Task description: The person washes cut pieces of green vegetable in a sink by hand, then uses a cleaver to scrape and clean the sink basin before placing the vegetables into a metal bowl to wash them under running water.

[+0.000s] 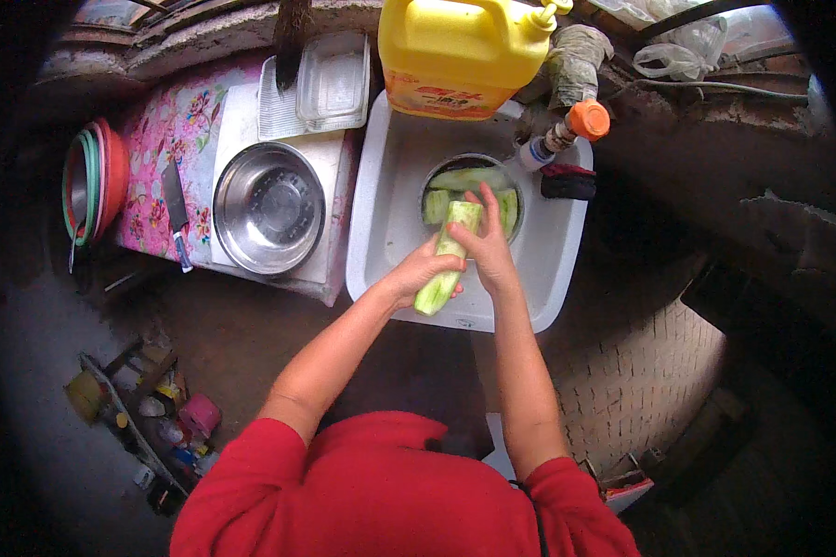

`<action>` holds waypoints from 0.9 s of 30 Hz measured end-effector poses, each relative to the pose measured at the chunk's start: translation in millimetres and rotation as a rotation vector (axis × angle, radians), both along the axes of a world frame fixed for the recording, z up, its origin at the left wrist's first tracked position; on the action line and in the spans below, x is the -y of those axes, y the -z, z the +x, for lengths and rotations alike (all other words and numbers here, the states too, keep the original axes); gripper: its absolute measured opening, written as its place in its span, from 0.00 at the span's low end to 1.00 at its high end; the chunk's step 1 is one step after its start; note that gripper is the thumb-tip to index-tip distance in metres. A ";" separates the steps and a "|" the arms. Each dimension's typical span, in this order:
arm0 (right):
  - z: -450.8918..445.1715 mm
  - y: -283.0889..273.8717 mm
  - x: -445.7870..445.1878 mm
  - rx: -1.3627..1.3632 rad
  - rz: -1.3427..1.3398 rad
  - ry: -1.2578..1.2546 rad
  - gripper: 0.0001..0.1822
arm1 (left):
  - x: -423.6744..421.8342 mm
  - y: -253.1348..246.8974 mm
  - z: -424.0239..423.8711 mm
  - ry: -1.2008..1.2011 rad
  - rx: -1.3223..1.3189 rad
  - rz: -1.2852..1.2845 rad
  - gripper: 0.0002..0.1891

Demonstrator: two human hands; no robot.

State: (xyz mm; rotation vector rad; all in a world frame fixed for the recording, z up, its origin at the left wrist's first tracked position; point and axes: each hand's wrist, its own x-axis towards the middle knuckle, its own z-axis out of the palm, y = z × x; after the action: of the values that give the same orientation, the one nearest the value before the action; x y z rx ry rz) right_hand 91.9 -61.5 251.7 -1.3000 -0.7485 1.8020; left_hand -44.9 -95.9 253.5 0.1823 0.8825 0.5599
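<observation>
A peeled pale-green gourd piece (449,259), cut flat at its far end, is held at a slant above the white sink (390,209). My left hand (418,273) wraps around its lower part, thumb on top. On the upper part rests the thumb of my right hand (486,240), its fingers spread along the far side. Beyond my hands, a round metal bowl (426,182) stands in the sink with several more peeled pieces (465,178) in it. The tap (535,153) with an orange handle reaches over the sink from the right.
Left of the sink, a steel basin (270,209) sits on a white board (226,157). A kitchen knife (175,212) lies on the floral tablecloth (139,139) beside stacked colanders or basins (111,177). Clear plastic trays (333,80) and a yellow jug (460,56) stand behind.
</observation>
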 end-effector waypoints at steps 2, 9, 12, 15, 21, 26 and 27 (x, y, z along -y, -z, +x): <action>-1.4 11.0 2.4 0.098 0.017 0.058 0.31 | -0.9 -1.2 5.8 0.008 -0.048 0.076 0.26; 47.9 55.7 -75.5 -0.162 -0.398 0.348 0.09 | -37.7 71.6 53.6 0.288 -0.524 0.596 0.31; 46.7 52.3 -74.9 -0.141 -0.211 0.353 0.15 | -77.0 27.7 54.4 0.264 -0.183 0.331 0.28; 21.3 66.0 -66.2 0.393 0.179 0.206 0.27 | -77.8 85.1 51.1 0.249 -0.399 0.481 0.35; 60.3 108.9 -97.0 -0.077 -0.172 0.430 0.14 | -86.1 45.6 66.3 0.549 -1.002 0.842 0.41; 87.8 110.0 -95.4 -0.569 -0.127 0.449 0.14 | -112.5 78.2 67.3 0.327 -0.564 0.679 0.38; 87.3 96.1 -86.7 -0.542 -0.131 0.448 0.15 | -113.9 94.1 71.0 0.255 -0.356 0.561 0.38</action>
State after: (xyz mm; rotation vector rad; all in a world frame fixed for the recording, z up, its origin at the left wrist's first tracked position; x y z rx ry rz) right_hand 179.2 25.3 155.6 -0.8943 -0.0356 1.7245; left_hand 26.1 17.9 159.4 0.9137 1.0085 0.5322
